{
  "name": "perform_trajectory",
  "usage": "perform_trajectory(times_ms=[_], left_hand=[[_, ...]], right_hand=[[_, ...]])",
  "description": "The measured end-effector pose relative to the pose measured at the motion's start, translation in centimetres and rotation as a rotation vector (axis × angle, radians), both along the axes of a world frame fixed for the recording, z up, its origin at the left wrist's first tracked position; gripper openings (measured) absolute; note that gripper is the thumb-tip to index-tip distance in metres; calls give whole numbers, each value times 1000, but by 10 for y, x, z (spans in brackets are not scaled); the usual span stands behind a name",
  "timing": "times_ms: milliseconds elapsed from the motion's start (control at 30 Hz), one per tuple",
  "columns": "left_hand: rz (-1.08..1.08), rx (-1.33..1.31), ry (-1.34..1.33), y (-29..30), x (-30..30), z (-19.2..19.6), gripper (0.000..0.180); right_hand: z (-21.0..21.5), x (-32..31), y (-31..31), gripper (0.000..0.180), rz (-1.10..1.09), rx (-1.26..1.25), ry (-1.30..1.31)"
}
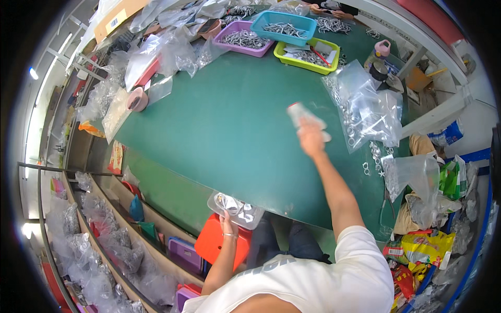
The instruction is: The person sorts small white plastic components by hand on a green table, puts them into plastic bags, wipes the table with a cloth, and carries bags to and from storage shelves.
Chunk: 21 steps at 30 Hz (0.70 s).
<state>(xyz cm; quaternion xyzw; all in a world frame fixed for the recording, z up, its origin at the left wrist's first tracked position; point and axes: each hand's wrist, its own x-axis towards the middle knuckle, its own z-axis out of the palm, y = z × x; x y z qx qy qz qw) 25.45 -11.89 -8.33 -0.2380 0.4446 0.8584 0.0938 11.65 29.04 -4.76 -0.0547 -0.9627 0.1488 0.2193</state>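
"Biggest thing?"
"One green table (229, 125), across the middle."
"Trays?"
"Three, top centre: one blue tray (284, 38), one purple tray (255, 53), one lime tray (308, 67)."
"Hands?"
"Two. Lower centre, the left hand (227, 225) pinches the edge of one clear container (254, 221). Right of centre, the right hand (311, 137) covers one white cloth (299, 111); I can't tell whether its fingers grip."

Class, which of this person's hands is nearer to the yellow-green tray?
Right. The right hand is over the tabletop, on the near side of the yellow-green tray; the left hand holds a clear container by the tabletop's near edge, farther away.
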Motion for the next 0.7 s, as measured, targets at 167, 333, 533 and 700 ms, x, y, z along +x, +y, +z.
perform_trajectory(times_ms=[167,333,533,700], left_hand=[[41,-12,3,32,26,15,43],[55,2,-26,60,51,32,39],[1,-33,-33,76,61,52,37],[43,-81,-129,74,58,53,37]], right_hand=[[5,100,-147,51,577,-192,-39],[25,126,-160,32,583,-560,17],[21,-36,78,28,-23,-126,214],[8,-56,53,51,26,80,-130]])
